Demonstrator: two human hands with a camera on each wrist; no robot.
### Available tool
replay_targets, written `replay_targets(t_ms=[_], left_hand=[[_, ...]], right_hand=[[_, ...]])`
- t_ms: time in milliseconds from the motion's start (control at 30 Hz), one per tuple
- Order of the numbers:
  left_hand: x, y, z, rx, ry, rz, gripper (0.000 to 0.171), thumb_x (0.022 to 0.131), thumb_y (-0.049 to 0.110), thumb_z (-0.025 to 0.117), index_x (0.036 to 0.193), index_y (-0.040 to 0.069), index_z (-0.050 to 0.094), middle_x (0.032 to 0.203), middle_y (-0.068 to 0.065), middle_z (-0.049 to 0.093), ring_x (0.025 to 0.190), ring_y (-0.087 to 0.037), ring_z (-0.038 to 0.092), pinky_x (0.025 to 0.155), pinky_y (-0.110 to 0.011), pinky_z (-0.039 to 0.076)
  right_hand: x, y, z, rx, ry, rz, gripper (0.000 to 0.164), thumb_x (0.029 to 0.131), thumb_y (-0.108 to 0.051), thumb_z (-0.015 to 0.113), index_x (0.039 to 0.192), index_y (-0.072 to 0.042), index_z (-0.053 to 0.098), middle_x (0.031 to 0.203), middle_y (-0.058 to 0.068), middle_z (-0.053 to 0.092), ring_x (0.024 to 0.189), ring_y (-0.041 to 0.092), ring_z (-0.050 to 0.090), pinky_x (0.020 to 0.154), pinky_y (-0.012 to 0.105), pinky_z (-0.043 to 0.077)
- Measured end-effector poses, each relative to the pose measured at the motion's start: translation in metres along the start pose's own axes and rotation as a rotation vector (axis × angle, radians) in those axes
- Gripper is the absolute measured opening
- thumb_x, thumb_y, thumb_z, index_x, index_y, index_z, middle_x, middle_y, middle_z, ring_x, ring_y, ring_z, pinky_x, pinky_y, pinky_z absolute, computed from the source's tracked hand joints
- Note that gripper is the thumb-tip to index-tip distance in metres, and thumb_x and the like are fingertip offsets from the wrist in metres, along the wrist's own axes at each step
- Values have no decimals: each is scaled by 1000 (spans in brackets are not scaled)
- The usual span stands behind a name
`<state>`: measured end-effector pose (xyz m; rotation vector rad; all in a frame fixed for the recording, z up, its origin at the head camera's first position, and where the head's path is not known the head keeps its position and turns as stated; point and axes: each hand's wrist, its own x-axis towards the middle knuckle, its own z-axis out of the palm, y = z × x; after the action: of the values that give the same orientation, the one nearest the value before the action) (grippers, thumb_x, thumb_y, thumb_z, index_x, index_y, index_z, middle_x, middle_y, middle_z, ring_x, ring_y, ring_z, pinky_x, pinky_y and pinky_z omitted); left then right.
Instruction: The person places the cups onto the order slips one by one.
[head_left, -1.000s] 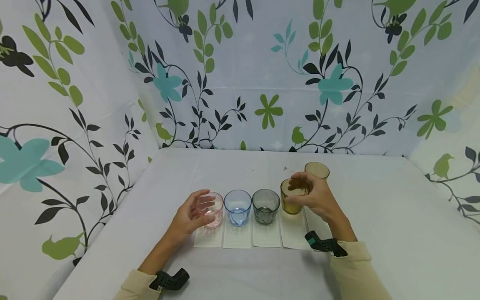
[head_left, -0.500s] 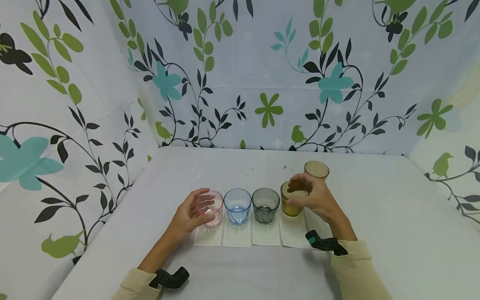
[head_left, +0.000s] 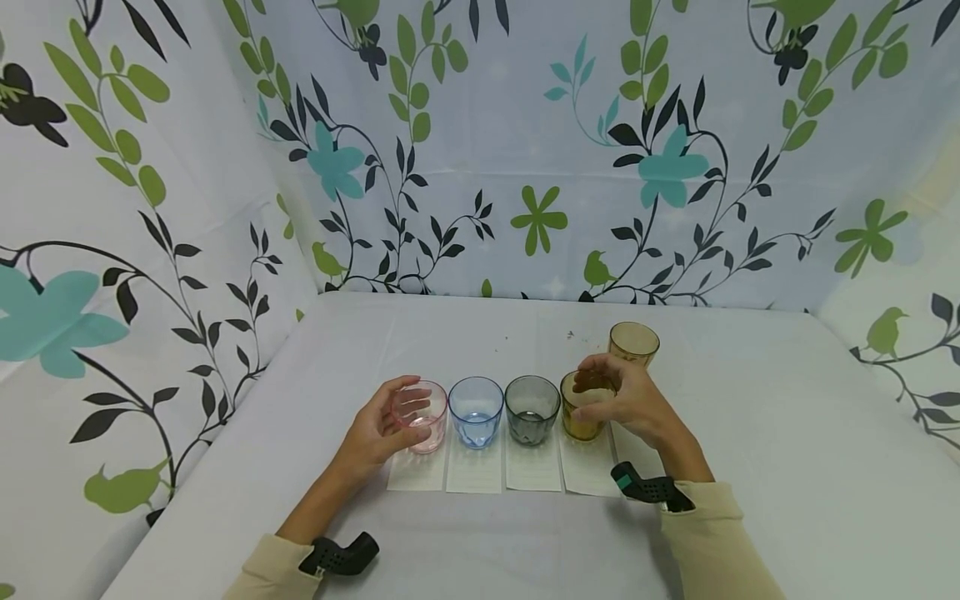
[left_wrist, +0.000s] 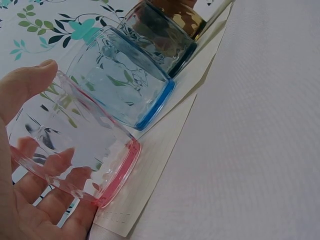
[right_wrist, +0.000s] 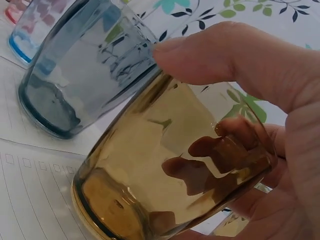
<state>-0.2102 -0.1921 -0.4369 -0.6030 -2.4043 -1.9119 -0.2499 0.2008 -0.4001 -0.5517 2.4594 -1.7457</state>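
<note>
My left hand (head_left: 377, 431) holds a pink-tinted clear glass (head_left: 437, 423) at the left end of a row, thumb at its rim and fingers behind it. Beside it stand a blue glass (head_left: 476, 427) and a dark grey glass (head_left: 532, 423). At the row's right end my right hand (head_left: 636, 403) grips an amber glass (head_left: 578, 425) between thumb and fingers. In the right wrist view, the amber glass (right_wrist: 135, 170) shows my fingers through its far wall. Whether its base touches the paper is hard to tell.
A second amber glass (head_left: 634, 340) stands behind my right hand, partly hidden. Several paper strips (head_left: 474, 475) with faint printed lines lie side by side under the row. The white-covered table (head_left: 465, 542) meets a leaf-patterned cloth (head_left: 480, 242) at the back and sides.
My right hand has brought the amber glass slightly nearer to me, more in line with the other glasses. My left hand and the pink glass have stayed put.
</note>
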Motion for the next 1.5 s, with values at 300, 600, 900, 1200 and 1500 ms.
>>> replay_targets(t_ms=[300,600,900,1200,1500], left_hand=[[0,-1,-1,1,-3,22,73,90,13,75,151,7,37,145,-19,54,134,-39,53,109,-33,47],[-1,-2,0,-5,-2,23,72,90,12,74,152,8,37,145,-20,54,134,-39,53,107,-27,47],[-3,0,-1,16,10,4,72,90,14,75,151,9,38,144,-18,56,133,-39,54,112,-47,43],[-2,-4,1,6,5,5,70,90,13,75,150,11,40,144,-22,54,133,-37,55,110,-40,45],[-2,-1,0,7,6,9,73,90,14,75,152,8,37,144,-18,55,133,-36,55,111,-42,45]], right_hand=[[2,2,-1,14,-48,35,68,68,-6,89,125,-3,53,121,18,64,116,34,60,102,55,48],[1,2,-4,34,-103,110,72,71,-13,90,130,-6,48,133,19,60,127,36,55,105,52,48],[-1,1,-7,44,-160,59,77,79,-16,86,144,-4,47,140,22,56,133,43,52,108,55,46],[-5,-2,-13,-80,-29,-62,51,99,-19,65,144,-1,47,137,25,60,129,44,56,105,61,46],[-9,-12,-31,-253,388,-171,38,98,-18,69,132,-2,62,114,14,73,106,4,66,89,12,49]])
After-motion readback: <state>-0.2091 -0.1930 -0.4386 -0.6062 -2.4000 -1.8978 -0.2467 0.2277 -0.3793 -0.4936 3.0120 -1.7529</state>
